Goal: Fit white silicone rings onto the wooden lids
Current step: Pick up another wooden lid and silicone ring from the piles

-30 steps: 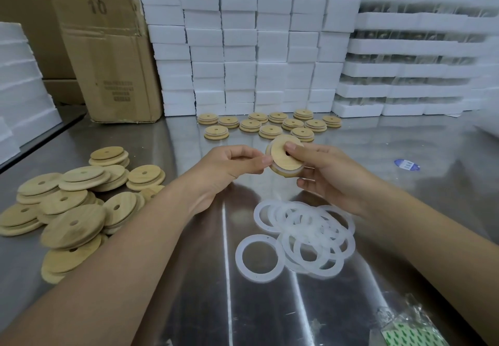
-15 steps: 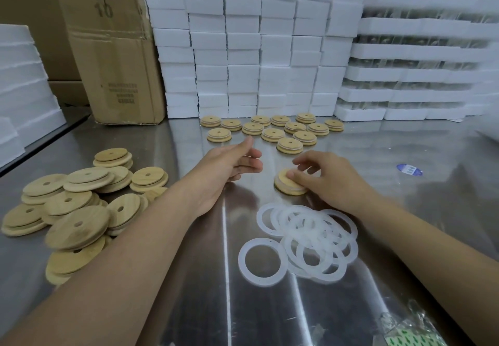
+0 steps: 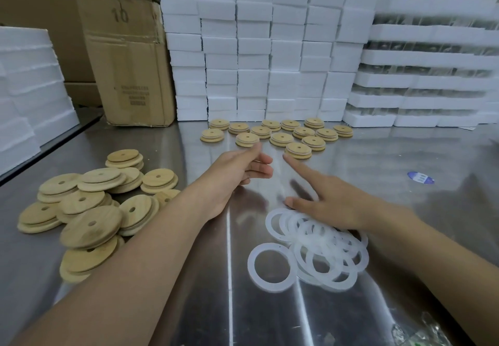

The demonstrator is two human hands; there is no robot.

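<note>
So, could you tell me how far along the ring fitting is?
Done: some fourteen far lids, laid out in rows, look finished. In hand: nothing; the left hand and right hand are both empty, the right one by the rings. Left: the pile of bare lids on the left, and that heap of rings.

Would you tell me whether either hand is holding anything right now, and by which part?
Nothing is held: the left hand and right hand are both open, fingers extended.

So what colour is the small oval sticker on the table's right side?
The sticker is blue with white markings; only the head view shows it.
</note>
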